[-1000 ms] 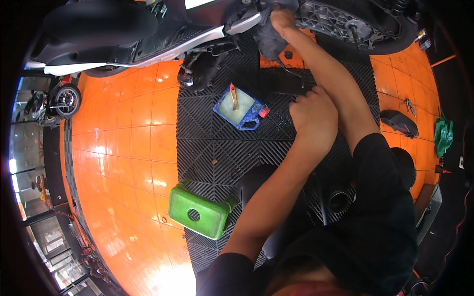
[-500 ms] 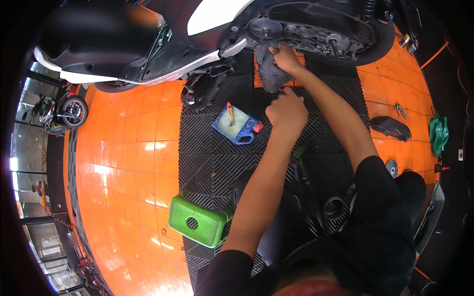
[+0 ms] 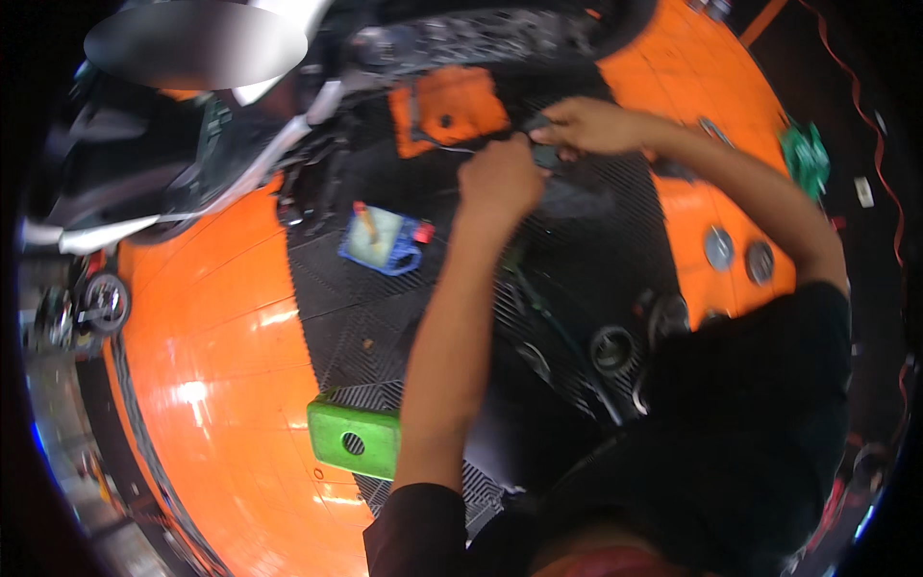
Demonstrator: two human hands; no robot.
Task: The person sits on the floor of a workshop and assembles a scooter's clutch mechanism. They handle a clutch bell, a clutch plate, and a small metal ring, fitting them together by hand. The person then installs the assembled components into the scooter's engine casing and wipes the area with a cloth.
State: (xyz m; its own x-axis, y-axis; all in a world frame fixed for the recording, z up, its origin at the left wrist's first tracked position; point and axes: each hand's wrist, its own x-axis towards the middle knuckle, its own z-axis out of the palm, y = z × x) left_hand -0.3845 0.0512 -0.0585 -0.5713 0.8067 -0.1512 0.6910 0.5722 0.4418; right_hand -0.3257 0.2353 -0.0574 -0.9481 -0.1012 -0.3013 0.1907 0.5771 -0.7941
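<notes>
Both my hands are close together above the black ribbed mat (image 3: 317,298), below the scooter (image 3: 471,40). My left hand (image 3: 503,179) is closed in a fist, back upward, and what it grips is hidden. A thin pale line shows just left of its knuckles, too blurred to name. To its right, my right hand (image 3: 598,127) pinches a dark grey rag (image 3: 544,154) between thumb and fingers. Part of the rag lies between the hands, nearly touching the left fist. Motion smears the rag's lower part.
A cut-open blue jug (image 3: 409,260) with pale liquid and a brush (image 3: 365,223) stands left of my hands. A green plastic stool (image 3: 332,442) is nearer, left. Round metal parts (image 3: 718,248) lie on orange tiles at right; a ring-shaped part (image 3: 612,349) sits near my legs.
The rag has come away from the scooter's engine side, and my right hand has drawn it right and back. The view has turned, shifting the scooter and jug leftward.
</notes>
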